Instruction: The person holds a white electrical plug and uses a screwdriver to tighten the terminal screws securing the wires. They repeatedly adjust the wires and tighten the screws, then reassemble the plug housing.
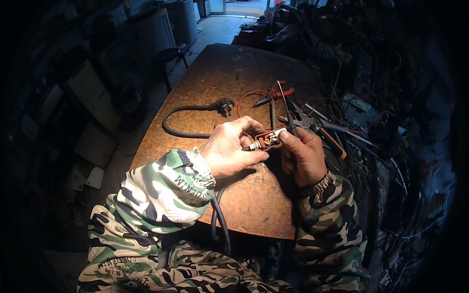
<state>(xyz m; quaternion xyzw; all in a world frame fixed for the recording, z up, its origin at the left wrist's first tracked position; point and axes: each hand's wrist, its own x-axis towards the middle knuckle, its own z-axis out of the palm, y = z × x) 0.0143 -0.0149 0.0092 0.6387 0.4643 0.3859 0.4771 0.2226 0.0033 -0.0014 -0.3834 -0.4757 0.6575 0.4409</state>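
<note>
Surrounded by a dim, cluttered room, a worn wooden table [234,66] was lit most brightly around the two hands. Near its right edge, above the tabletop, a small opened connector [267,140] was held between them, with red and yellow parts exposed inside. By the left hand [228,149], its cable end was gripped, thumb and fingers closed around it. By the right hand [307,154], the white far end was pinched beneath the thumb, the other fingers being curled. A slim screwdriver [286,105] was seen rising from the right hand, its shaft pointed away; how firmly it was held could not be told.

Beyond the hands, red-handled pliers [289,92] and a loop of red wire [239,103] were laid out, with grey pliers [309,122] placed just beside the right hand. To the left, a black cable [168,128] was curved toward its plug [224,106], its other end being hidden behind the left hand.
</note>
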